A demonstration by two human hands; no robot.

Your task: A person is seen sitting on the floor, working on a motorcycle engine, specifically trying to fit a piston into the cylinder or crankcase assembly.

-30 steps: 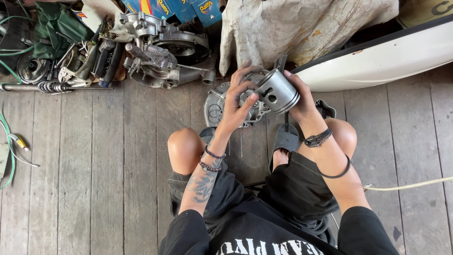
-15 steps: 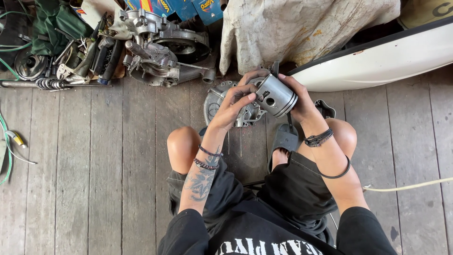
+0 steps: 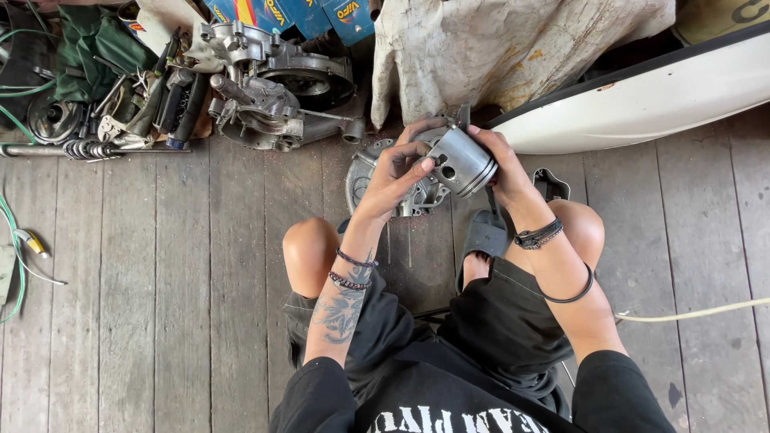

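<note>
Piston (image 3: 464, 160) tilted lower, hands (image 3: 395, 172) hiding its top (partly)

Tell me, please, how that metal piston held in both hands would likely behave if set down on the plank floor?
The piston is a smooth, round cylinder, so laid on its side it would probably roll along the wooden floor. It looks like solid bright metal, so likely stiff and fairly heavy for its size. Its polished skirt may be slippery, which could be why both the left hand and the right hand steady it.

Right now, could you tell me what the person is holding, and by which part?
A silver metal piston, held in both hands: the right hand cups its crown end from the far side, while the left hand fingers grip the open skirt end.
</note>
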